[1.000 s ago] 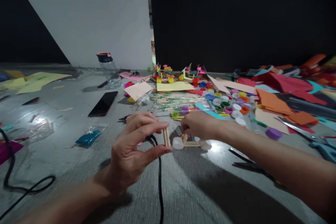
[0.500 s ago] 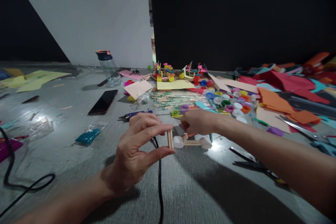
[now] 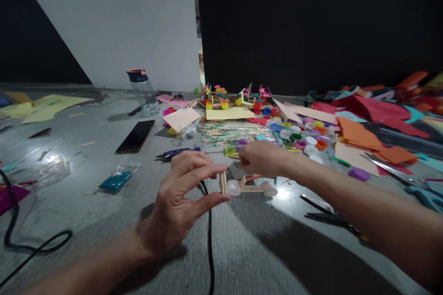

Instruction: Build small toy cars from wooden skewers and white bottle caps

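Between thumb and fingertips, my left hand [image 3: 187, 193] pinches a small frame of short wooden sticks [image 3: 223, 183], held upright. Just right of it stands a little car made of wooden sticks [image 3: 252, 188], with white bottle caps [image 3: 234, 188] as wheels. My right hand [image 3: 258, 159] is closed above and behind this car, fingers curled down. Its fingertips are hidden, so what they hold or touch does not show. A dark blue tool [image 3: 180, 152] lies behind my left hand.
A black cord [image 3: 210, 249] runs toward me. Scissors [image 3: 328, 216] lie under my right forearm. Behind are wooden sticks [image 3: 224, 132], coloured bottle caps [image 3: 310, 140] and paper sheets [image 3: 230, 114]. At left are a phone [image 3: 135, 137], water bottle [image 3: 142, 94] and blue packet [image 3: 116, 180].
The view has shifted very slightly. My right hand has moved a little over the car; my left hand keeps its pinch on the stick frame.
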Motion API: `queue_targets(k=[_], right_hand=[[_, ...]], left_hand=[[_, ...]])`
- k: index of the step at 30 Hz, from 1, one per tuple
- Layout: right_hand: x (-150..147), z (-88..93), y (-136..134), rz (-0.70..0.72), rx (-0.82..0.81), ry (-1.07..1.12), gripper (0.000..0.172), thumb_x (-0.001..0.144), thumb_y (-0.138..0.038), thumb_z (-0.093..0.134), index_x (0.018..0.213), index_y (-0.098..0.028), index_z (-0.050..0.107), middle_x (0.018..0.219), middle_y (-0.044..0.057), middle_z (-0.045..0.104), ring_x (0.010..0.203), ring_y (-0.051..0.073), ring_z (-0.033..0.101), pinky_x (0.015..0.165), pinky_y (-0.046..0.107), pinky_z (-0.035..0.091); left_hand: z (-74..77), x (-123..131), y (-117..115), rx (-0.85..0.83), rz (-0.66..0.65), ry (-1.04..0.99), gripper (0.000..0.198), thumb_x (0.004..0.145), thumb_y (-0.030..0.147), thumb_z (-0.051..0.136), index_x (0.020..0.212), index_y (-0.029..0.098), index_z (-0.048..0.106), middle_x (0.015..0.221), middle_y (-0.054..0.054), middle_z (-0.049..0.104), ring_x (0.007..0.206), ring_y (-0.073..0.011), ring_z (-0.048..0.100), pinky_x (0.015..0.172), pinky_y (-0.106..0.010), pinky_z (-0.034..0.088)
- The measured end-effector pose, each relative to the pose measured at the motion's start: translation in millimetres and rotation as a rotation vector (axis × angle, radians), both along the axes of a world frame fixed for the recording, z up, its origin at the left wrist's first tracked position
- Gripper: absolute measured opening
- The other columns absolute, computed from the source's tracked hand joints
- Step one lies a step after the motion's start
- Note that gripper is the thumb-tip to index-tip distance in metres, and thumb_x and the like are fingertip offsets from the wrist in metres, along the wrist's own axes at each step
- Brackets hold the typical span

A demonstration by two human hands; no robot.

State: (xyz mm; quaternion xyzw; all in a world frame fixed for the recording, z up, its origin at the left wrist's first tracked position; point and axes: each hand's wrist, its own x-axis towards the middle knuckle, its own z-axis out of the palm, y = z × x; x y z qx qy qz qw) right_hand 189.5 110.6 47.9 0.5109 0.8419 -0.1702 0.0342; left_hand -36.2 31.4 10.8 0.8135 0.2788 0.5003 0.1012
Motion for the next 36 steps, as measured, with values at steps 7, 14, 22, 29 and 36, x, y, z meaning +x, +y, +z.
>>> queue_targets(k=[7,14,22,29,36], right_hand=[[2.0,16.8,-65.5,-0.230,-0.339,0.906,0.024,0.088,-0.043,0.060,0.076,-0.023,0.058,0.063,-0.005,0.048,0.050,0.009,0.037,0.046,0.024,0.030],[-10.6,-2.5,-93.1,-0.306,-0.594,1.274,0.018,0.079,-0.029,0.076,0.070,-0.019,0.064,0.060,-0.007,0.051,0.050,0.006,0.036,0.047,0.021,0.028],[-9.6,-8.8,-93.4,-0.312,-0.569,1.260,0.019,0.083,-0.034,0.075,0.072,-0.020,0.067,0.062,-0.006,0.056,0.051,0.007,0.038,0.048,0.023,0.028],[-7.2,-11.1,-91.6,-0.290,-0.591,1.247,0.033,0.080,-0.049,0.078,0.073,-0.019,0.066,0.059,-0.006,0.051,0.051,0.007,0.035,0.047,0.025,0.025],[-7.4,-8.7,-91.3,-0.282,-0.620,1.237,0.037,0.077,-0.052,0.080,0.072,-0.019,0.065,0.058,-0.007,0.048,0.051,0.007,0.033,0.047,0.026,0.022]], left_hand=[[4.0,3.3,-4.2,0.035,0.047,0.006,0.043,0.080,0.030,0.081,0.122,0.030,0.069,0.100,-0.005,0.067,0.103,-0.0259,0.058,0.095,-0.047,0.047],[4.1,6.5,-8.1,0.034,0.008,0.009,0.047,0.080,0.030,0.082,0.125,0.030,0.068,0.098,-0.005,0.067,0.100,-0.0258,0.060,0.092,-0.047,0.049],[1.6,6.5,-8.4,0.033,-0.039,0.025,0.050,0.078,0.028,0.084,0.125,0.027,0.067,0.098,-0.005,0.067,0.101,-0.0251,0.059,0.092,-0.044,0.048],[3.7,7.5,-8.6,0.042,-0.053,0.041,0.045,0.081,0.027,0.082,0.123,0.023,0.067,0.096,-0.004,0.067,0.100,-0.0232,0.060,0.093,-0.044,0.048],[5.2,7.4,-9.3,0.052,-0.070,0.068,0.042,0.082,0.025,0.081,0.121,0.021,0.067,0.095,-0.004,0.068,0.099,-0.0231,0.060,0.090,-0.043,0.049]])
